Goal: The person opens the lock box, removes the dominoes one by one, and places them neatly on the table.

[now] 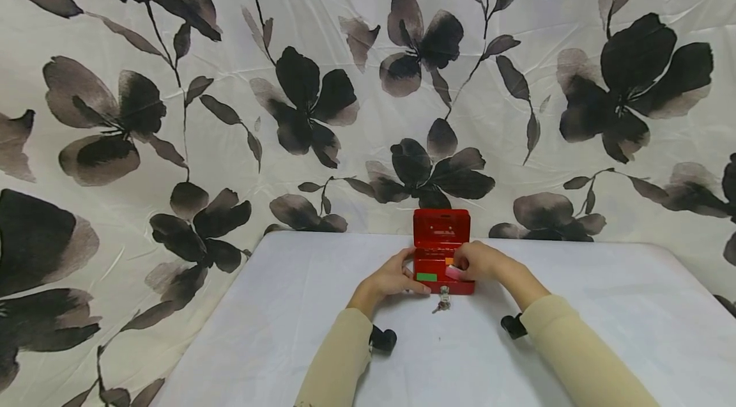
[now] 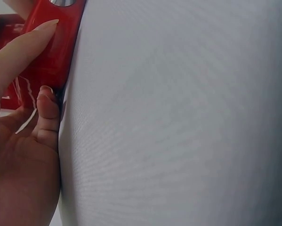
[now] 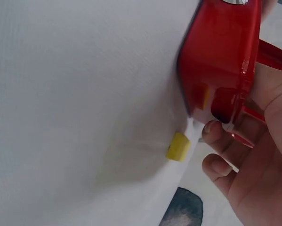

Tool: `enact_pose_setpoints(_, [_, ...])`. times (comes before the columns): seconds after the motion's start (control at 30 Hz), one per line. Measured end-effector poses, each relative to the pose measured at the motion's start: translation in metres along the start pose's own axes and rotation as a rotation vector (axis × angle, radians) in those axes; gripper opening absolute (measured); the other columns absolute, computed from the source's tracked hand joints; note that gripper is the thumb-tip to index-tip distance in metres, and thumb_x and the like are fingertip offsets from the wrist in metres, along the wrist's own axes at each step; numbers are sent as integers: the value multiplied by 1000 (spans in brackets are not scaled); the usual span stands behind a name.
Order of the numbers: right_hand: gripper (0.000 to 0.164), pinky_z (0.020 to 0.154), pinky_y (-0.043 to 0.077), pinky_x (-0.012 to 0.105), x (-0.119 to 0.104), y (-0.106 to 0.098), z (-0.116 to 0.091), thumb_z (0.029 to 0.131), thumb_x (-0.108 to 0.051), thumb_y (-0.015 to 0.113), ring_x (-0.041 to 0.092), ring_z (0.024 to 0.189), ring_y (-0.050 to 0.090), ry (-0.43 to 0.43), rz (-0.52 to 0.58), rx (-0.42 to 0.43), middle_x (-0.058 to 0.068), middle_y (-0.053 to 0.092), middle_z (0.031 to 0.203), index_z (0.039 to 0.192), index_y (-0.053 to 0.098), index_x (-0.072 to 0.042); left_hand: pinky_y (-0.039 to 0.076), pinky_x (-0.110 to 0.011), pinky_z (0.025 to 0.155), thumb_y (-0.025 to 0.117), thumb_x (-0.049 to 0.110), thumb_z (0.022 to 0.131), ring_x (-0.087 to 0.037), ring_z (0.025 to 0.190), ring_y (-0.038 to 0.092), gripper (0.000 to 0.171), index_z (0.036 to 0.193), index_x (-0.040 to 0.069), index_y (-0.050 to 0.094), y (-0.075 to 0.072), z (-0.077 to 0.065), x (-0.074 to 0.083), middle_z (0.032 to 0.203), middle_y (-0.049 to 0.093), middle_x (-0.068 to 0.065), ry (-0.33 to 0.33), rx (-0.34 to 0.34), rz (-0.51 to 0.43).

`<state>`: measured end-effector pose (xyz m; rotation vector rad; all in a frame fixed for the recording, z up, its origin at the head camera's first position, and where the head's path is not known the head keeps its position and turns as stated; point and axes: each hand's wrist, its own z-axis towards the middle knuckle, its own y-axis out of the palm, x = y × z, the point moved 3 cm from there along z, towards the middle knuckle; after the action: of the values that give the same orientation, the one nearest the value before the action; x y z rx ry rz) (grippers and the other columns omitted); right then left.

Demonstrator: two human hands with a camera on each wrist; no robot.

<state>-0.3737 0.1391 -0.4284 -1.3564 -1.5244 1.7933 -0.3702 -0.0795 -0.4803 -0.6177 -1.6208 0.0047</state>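
A red cash box (image 1: 444, 289) stands on the white table with its lid (image 1: 441, 227) raised. Keys (image 1: 441, 307) hang from the lock at its front. My left hand (image 1: 392, 277) grips the box's left side, its thumb along the front wall in the left wrist view. Over the box's right part, my right hand (image 1: 480, 260) pinches a pink block (image 1: 455, 273); in the right wrist view the box wall hides those fingertips. Inside the box lie a green block (image 1: 427, 277) and an orange piece (image 1: 449, 261), partly covered by the hand.
A yellow block (image 3: 178, 147) lies on the table just right of the box, hidden from the head view. Behind the table (image 1: 276, 330) hangs a white cloth with dark flowers (image 1: 310, 100). Black devices (image 1: 383, 339) are worn at both wrists.
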Motion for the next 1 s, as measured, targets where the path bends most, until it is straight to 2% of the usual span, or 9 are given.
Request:
enact_pose_setpoints(0.33, [17, 67, 48, 31, 1, 4, 0, 87, -24, 83, 16, 74, 53, 7, 29, 22, -3, 62, 76, 94, 73, -11, 53, -32, 77, 92, 17, 76, -22, 89, 57, 99, 158, 15, 36, 0, 1, -1, 121, 61, -2, 3, -6, -6])
enact_pose_setpoints(0.5, [20, 70, 52, 33, 0, 1, -2, 86, -22, 83, 17, 77, 55, 33, 17, 35, -2, 63, 79, 98, 73, -10, 52, -32, 76, 92, 18, 76, -22, 88, 57, 99, 157, 15, 36, 0, 2, -1, 120, 61, -2, 0, -3, -2])
enact_pose_setpoints(0.67, [21, 69, 53, 31, -3, -3, -3, 86, -15, 83, 17, 75, 54, -10, 21, 43, -1, 63, 79, 103, 73, -7, 52, -32, 75, 92, 18, 76, -22, 87, 57, 98, 157, 15, 36, 0, 1, -1, 117, 61, -2, -1, -9, -9])
enact_pose_setpoints(0.83, [24, 70, 53, 30, -7, -6, -2, 86, -6, 81, 17, 77, 54, -60, 70, 34, 2, 63, 82, 107, 72, -2, 52, -32, 74, 92, 17, 76, -22, 85, 57, 99, 158, 15, 36, 0, 1, 0, 112, 62, -3, -4, -8, -16])
enact_pose_setpoints(1.0, [31, 74, 55, 32, -9, -4, -2, 84, -2, 81, 20, 83, 55, -81, 95, 15, 5, 65, 89, 112, 71, -1, 51, -34, 74, 91, 14, 77, -23, 85, 57, 97, 157, 15, 37, 1, -1, 2, 115, 62, -4, 1, -6, -36])
